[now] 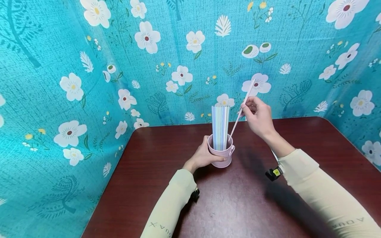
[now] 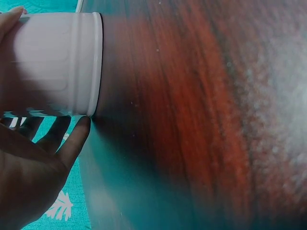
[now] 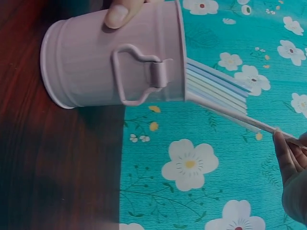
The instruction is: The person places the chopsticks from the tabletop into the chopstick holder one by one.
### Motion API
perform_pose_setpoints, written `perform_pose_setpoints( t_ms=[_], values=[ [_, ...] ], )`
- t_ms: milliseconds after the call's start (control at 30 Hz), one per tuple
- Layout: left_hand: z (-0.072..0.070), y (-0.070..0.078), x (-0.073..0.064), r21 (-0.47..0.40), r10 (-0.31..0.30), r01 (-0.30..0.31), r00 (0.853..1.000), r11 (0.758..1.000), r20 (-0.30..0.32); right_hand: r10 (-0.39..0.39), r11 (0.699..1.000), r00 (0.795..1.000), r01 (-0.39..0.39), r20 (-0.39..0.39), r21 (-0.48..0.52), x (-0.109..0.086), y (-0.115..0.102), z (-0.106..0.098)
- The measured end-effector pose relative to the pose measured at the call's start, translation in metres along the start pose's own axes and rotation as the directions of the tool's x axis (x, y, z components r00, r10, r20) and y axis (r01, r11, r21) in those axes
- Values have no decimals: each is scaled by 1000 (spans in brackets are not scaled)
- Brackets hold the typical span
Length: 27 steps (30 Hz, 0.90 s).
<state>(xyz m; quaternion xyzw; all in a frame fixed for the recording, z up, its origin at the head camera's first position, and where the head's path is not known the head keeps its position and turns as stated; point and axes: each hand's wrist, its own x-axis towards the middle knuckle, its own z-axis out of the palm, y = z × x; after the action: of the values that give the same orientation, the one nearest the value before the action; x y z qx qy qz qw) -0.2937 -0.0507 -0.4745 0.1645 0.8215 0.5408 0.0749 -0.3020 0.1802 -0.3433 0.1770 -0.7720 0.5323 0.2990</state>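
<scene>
A small pink bucket (image 1: 221, 162) stands upright on the table, holding a bundle of pastel drinking straws (image 1: 220, 127). My left hand (image 1: 205, 155) grips the bucket from its left side, the thumb across the front in the head view. Up and to the right, my right hand (image 1: 259, 116) pinches one long pale pink straw (image 1: 249, 89) between thumb and fingers. That straw slants down to the left, and its lower end is inside the bucket's rim beside the bundle. In the right wrist view, a looped handle (image 3: 117, 76) shows on the bucket's side.
The dark red wooden table (image 1: 154, 172) has rounded far corners. Turquoise flowered cloth (image 1: 166, 49) hangs behind it and along both sides. A small black device (image 1: 273, 173) sits at the right wrist.
</scene>
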Motion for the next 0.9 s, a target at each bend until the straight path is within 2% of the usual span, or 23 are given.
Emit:
perform_pose_setpoints(
  t_ms=[167, 233, 400, 467, 600, 900],
  values=[
    [0, 0, 0, 9, -2, 2, 1000, 1000, -5, 33, 999, 998, -31, 45, -27, -2, 26, 7],
    [1, 0, 1, 13, -6, 6, 1000, 1000, -6, 36, 999, 997, -34, 61, -33, -4, 29, 9],
    [1, 0, 0, 11, -7, 7, 1000, 1000, -9, 29, 999, 992, -27, 119, -24, -8, 14, 11],
    [1, 0, -1, 11, -4, 4, 1000, 1000, -9, 34, 999, 989, -31, 143, -24, -8, 17, 13],
    [0, 1, -1, 13, 3, -3, 1000, 1000, -8, 66, 997, 982, -57, 179, -52, -9, 41, 18],
    [0, 0, 0, 13, -8, 8, 1000, 1000, -6, 101, 992, 965, -81, 240, -94, -17, 49, 28]
  ],
)
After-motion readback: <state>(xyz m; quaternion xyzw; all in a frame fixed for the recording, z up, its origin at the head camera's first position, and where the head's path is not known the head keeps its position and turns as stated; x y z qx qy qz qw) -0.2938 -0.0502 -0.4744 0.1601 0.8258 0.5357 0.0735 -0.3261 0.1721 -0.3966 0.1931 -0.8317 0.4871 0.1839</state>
